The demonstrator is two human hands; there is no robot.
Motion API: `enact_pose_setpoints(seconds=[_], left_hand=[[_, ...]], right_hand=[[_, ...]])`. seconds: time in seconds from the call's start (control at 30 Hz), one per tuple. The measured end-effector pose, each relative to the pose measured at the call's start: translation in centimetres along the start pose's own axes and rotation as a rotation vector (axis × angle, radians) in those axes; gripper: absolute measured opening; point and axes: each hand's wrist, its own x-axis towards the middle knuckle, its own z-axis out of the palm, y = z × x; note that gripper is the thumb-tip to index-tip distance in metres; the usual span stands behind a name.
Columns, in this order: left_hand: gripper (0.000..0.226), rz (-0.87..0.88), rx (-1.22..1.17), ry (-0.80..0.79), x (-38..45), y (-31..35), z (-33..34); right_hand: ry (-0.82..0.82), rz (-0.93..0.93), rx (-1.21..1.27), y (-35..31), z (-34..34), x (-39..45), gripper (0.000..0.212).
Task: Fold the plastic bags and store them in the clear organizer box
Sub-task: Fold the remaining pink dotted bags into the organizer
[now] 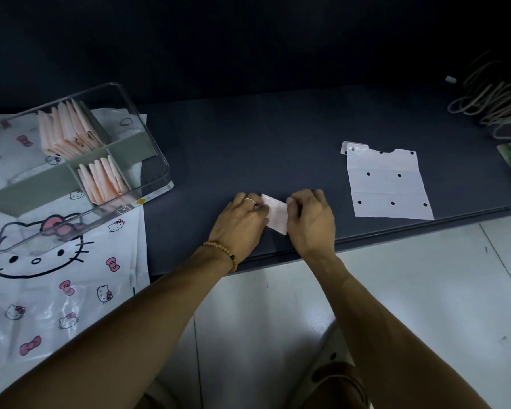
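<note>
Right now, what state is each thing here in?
Pink bag: partly folded small, flat on the table, pinched from both sides.
Left hand: pinches the bag's left edge.
Right hand: pinches its right edge.
Box: open, tilted, two compartments hold folded pink bags upright.
Dotted bag: flat, creased, untouched.
Cat-print bag: spread under the box.

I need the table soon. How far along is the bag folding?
Partly done. Two compartments of the clear organizer box already hold folded pink bags. In hand: the left hand and right hand are folding a small pink bag on the dark table. Left: that bag still has to go in the box, and a white dotted bag lies only partly folded to the right.
</note>
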Motion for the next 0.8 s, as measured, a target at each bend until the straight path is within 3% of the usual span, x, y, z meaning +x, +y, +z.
enact_pose_setpoints(seconds=[0.07, 0.2, 0.33, 0.43, 0.5, 0.6, 0.8], left_hand=[[0.027, -0.013, -0.002, 0.004, -0.1, 0.1, 0.0], [0.028, 0.006, 0.004, 0.022, -0.3, 0.2, 0.0], [0.027, 0.003, 0.043, 0.046, -0.2, 0.2, -0.4], [0.023, 0.139, 0.115, 0.101, 0.6, 1.0, -0.5], [0.030, 0.252, 0.127, 0.050, 1.7, 1.8, 0.1], [0.033, 0.283, 0.123, -0.002, 2.7, 2.2, 0.9], [0.031, 0.361, 0.107, 0.109, 2.5, -0.7, 0.2]], right_hand=[[0.074, -0.097, -0.058, 0.8, -0.2, -1.6, 0.021], [-0.033, -0.250, -0.240, 2.9, 0.3, -3.7, 0.032], [-0.063, -0.248, -0.226, 3.3, 0.9, -3.6, 0.034], [-0.022, -0.255, -0.173, 3.5, 1.1, -3.8, 0.032], [-0.012, -0.263, -0.157, 3.6, 1.2, -3.9, 0.033], [-0.009, -0.261, -0.143, 3.7, 1.2, -3.8, 0.034], [0.010, -0.262, -0.146, 3.7, 1.2, -3.9, 0.033]])
